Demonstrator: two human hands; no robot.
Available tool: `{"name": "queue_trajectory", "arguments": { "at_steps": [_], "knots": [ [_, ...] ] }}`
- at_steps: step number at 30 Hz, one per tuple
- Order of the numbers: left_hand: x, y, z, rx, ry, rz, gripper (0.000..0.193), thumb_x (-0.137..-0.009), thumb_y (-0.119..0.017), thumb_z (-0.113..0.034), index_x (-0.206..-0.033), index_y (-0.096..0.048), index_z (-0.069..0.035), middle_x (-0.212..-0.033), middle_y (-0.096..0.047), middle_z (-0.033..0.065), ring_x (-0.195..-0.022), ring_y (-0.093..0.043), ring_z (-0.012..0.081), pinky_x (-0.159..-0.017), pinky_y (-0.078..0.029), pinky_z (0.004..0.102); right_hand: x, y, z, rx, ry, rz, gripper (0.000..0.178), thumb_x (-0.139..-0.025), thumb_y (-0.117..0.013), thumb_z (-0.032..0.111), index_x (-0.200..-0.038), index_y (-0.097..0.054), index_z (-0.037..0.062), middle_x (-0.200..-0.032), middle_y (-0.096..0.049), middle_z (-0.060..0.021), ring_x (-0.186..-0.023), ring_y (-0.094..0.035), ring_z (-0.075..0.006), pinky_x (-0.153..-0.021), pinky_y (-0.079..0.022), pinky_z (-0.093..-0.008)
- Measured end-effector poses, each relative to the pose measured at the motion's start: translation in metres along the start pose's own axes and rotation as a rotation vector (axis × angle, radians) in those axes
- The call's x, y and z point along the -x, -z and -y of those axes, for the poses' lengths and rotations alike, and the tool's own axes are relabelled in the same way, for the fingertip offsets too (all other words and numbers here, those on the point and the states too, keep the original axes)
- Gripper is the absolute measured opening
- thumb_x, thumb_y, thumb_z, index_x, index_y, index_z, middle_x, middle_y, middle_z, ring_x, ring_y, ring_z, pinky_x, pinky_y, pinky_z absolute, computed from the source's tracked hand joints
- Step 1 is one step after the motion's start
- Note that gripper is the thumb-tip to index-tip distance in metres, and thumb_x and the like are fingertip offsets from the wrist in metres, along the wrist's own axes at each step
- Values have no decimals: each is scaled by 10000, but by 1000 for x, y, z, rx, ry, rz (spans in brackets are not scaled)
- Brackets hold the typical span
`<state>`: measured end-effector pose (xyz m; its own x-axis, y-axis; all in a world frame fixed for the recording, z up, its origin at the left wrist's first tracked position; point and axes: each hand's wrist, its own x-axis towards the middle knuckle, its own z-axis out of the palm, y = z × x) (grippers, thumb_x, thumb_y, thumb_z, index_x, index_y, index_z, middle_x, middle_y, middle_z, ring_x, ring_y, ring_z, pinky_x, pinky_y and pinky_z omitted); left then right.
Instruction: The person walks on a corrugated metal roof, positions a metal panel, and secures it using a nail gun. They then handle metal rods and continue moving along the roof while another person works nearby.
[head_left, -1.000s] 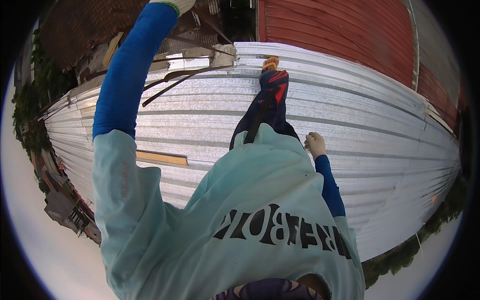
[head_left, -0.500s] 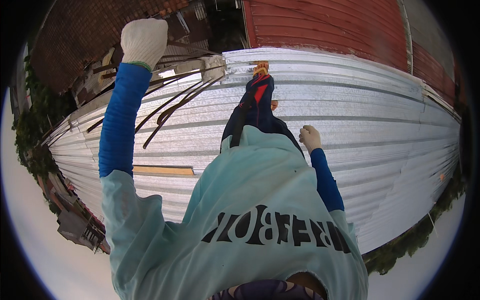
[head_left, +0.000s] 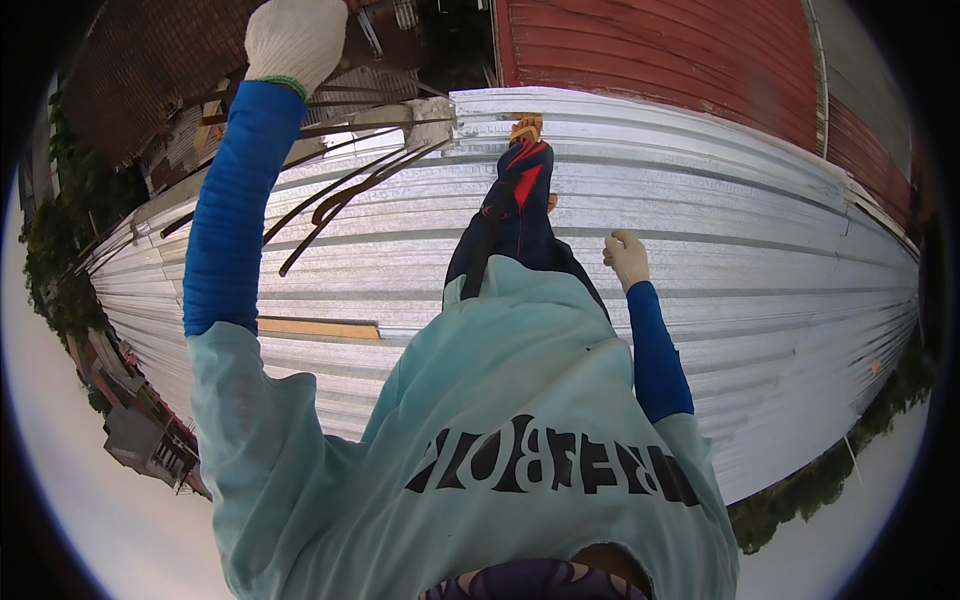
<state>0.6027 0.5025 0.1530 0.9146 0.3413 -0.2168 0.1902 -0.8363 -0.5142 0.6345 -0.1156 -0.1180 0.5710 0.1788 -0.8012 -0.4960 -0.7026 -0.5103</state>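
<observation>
My left hand [head_left: 295,42], in a white knitted glove with a green cuff edge, is raised high at the upper left. It is closed in a fist with its back to the view, and whatever it may hold is hidden. My right hand [head_left: 628,262], gloved too, hangs beside my right leg above the silver corrugated metal roof [head_left: 740,270]. Its fingers are loosely curled, and nothing shows in them. My sandalled front foot [head_left: 526,128] stands near the far edge of the metal sheets.
Several dark, thin bars [head_left: 340,200] lie across the roof at the left, beside a concrete ledge [head_left: 430,115]. A wooden plank [head_left: 320,328] rests nearer. Beyond the far edge are a red metal roof [head_left: 660,60] and a rusty brown roof [head_left: 140,90].
My left fist has risen toward the top edge. My right hand has moved slightly to the right. The roof has shifted only a little in the view.
</observation>
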Motion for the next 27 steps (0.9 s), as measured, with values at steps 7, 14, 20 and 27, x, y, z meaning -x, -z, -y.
{"name": "queue_trajectory", "arguments": {
  "at_steps": [7, 14, 20, 27],
  "knots": [
    [2, 4, 3, -9, 7, 25, 225, -897, -777, -267, -980, -809, -61, -902, -785, 156, -846, -780, 346, -744, -642, 493, 11, -3, -33, 182, -100, -8, 461, -930, -717, 281, -1285, -707, -14, -910, -771, -160, -727, -737, -209, -684, -582, -361],
    [18, 37, -2, -26, -36, 171, 226, -947, -761, -312, -926, -765, -87, -809, -724, 116, -733, -734, 287, -719, -587, 429, -40, -4, -40, 536, 12, 19, 416, -919, -704, 353, -1219, -742, 67, -1172, -767, -184, -1119, -722, -377, -987, -554, -469],
    [28, 39, 2, -161, -110, 257, 208, -1041, -709, -348, -1079, -743, -146, -771, -677, 56, -640, -632, 189, -628, -485, 322, -172, -19, -6, 769, 119, -4, 350, -935, -686, 321, -1192, -725, 86, -1136, -770, -194, -1094, -718, -419, -947, -566, -523],
    [48, 56, 32, -126, 119, 541, 301, -1084, -641, -241, -1287, -721, -34, -1031, -698, 108, -898, -643, 271, -777, -492, 377, -372, -43, 47, 896, 132, 28, 451, -954, -684, 324, -1324, -661, 68, -1262, -733, -210, -1201, -686, -405, -1021, -544, -508]
  ]
}}
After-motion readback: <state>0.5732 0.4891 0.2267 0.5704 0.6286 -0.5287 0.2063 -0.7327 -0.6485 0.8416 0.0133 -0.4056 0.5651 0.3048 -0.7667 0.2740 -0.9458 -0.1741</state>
